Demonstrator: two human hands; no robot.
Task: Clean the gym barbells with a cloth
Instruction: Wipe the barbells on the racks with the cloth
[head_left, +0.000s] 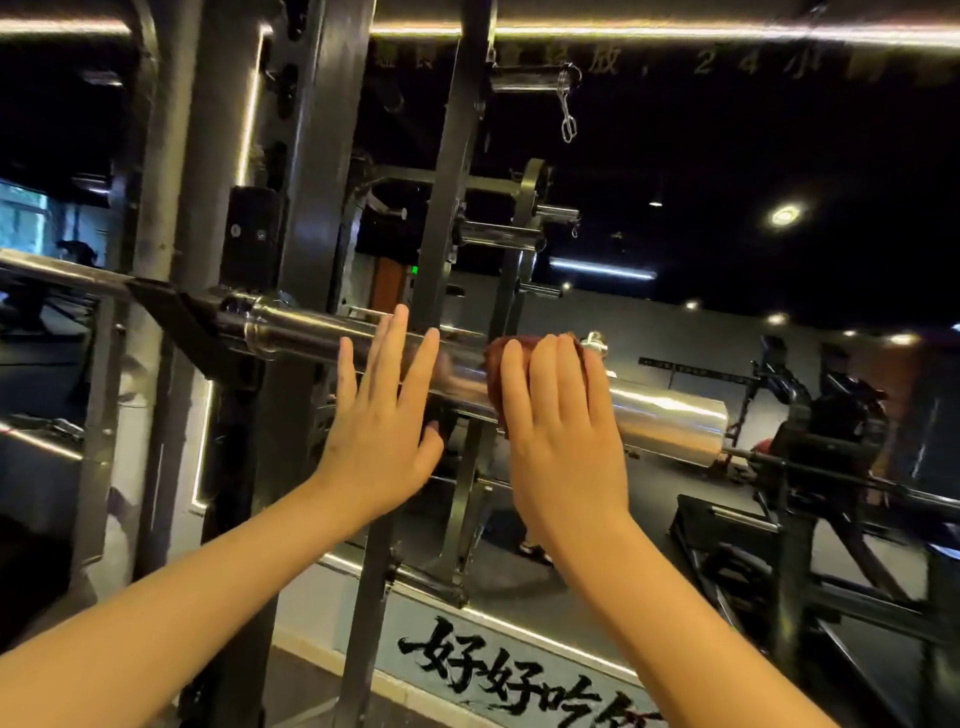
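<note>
A chrome barbell sleeve (670, 415) runs from the rack at left to the right, resting in a black hook of the rack. My right hand (561, 415) wraps a dark red cloth (496, 364) around the sleeve, fingers curled over its top. My left hand (379, 415) is held flat with straight, spread fingers in front of the sleeve, just left of the cloth; whether it touches the metal I cannot tell. The thin bar shaft (62, 273) continues to the left.
Black rack uprights (311, 171) stand behind the bar, with chrome plate-storage pegs (498, 236) and a spring collar (569, 124) hanging above. A mirror wall with painted characters lies ahead. Another machine (810, 457) stands at the right.
</note>
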